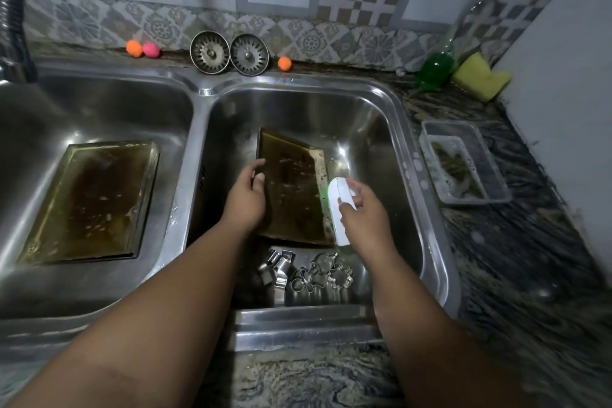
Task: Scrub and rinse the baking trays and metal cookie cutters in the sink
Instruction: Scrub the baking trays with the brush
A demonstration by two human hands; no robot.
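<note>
While my left hand [246, 197] pinched the tray [291, 175], my right hand [362, 212] clutched the brush [338, 199], probably mid-scrub; next, its bristles had to press the tray.

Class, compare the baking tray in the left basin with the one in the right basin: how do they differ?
The left-basin tray lies flat; the right-basin tray stands tilted. No hand touches the left-basin tray; the left hand grips the right-basin tray, the right hand holding a white brush beside it. Both are rectangular and brown-stained.
</note>
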